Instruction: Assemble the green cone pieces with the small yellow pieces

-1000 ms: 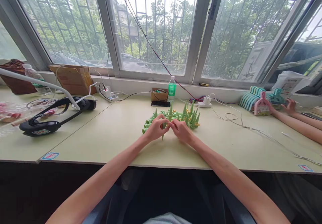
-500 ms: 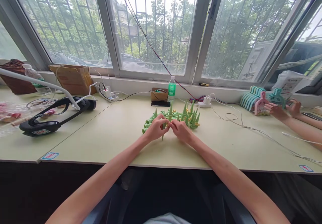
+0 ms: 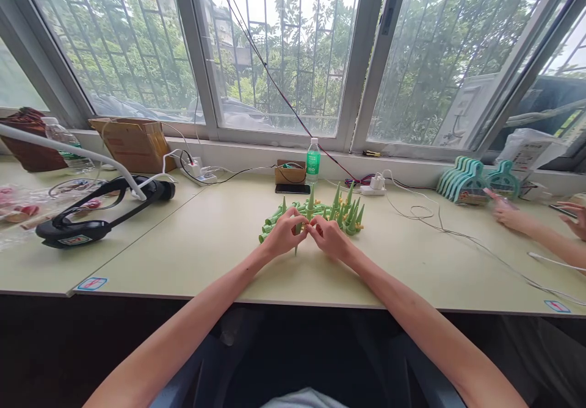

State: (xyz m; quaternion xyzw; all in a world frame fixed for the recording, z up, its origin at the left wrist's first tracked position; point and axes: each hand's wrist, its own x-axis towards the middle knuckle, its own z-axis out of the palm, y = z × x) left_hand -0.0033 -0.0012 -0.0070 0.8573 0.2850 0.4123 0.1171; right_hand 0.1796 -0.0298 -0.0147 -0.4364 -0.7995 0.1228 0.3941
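- Left hand (image 3: 284,235): gripping slim green pointed piece (image 3: 298,229), above pale-yellow table (image 3: 210,255)
- Right hand (image 3: 330,237): fingertips meeting left's; can't tell if grasping
- Green tube-and-spike heap (image 3: 351,220) just behind

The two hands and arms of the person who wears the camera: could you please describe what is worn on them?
The left hand and the right hand wear no gloves, and no ring or watch can be seen. The forearms are bare, with no sleeve in view. Some grey clothing shows at the bottom edge.
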